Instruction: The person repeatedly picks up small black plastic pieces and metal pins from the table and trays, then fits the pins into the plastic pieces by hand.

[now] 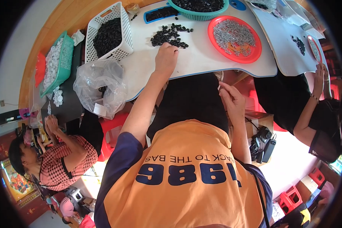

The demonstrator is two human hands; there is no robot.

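My left hand (pixel 166 59) rests at the near edge of a loose pile of small black plastic pieces (pixel 170 35) on the white table (pixel 195 62). Its fingers are curled together, and whatever may be in them is hidden. Off the table's front edge, above my lap, my right hand (pixel 233 100) has thumb and fingers pinched. A tiny pale tip shows at those fingers, too small to name. To the right of the pile lies a round red tray (pixel 259 47) of thin grey screw-like parts (pixel 233 35).
A white perforated basket (pixel 126 48) of black pieces stands left, beside a clear plastic bag (pixel 98 85). At the back are a blue tray (pixel 146 21) and a green basket (pixel 201 16). People work on both sides; a green basket (pixel 66 62) of white parts stands far left.
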